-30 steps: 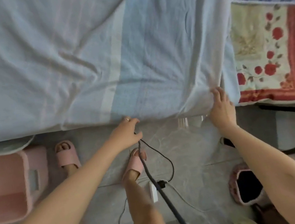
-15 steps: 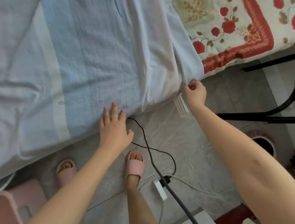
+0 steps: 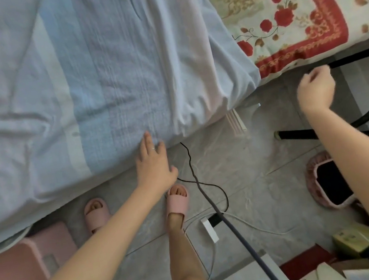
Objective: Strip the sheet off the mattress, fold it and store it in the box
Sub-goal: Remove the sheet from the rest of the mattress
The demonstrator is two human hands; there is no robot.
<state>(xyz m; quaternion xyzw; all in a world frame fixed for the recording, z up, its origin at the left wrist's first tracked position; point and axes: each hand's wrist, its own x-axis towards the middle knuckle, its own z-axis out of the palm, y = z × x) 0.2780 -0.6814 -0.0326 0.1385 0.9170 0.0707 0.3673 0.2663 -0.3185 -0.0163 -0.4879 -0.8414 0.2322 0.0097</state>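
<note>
Fingers [image 3: 146,143] of left hand [image 3: 156,166] flat on sheet [image 3: 101,85]; pink box [image 3: 17,268] below.

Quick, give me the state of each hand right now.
Left hand: open, fingers spread, fingertips on the edge of the pale blue striped cotton sheet, no grip.
Right hand: curled into a loose fist, off the sheet, apparently holding nothing.

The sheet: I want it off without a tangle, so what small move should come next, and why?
Probably bring the right hand back to the blue sheet at its bunched corner and take a grip there. That hand is curled in the air beside the bed, touching nothing, while the left hand lies open on the sheet's edge. The corner already shows the floral mattress cover.
</note>
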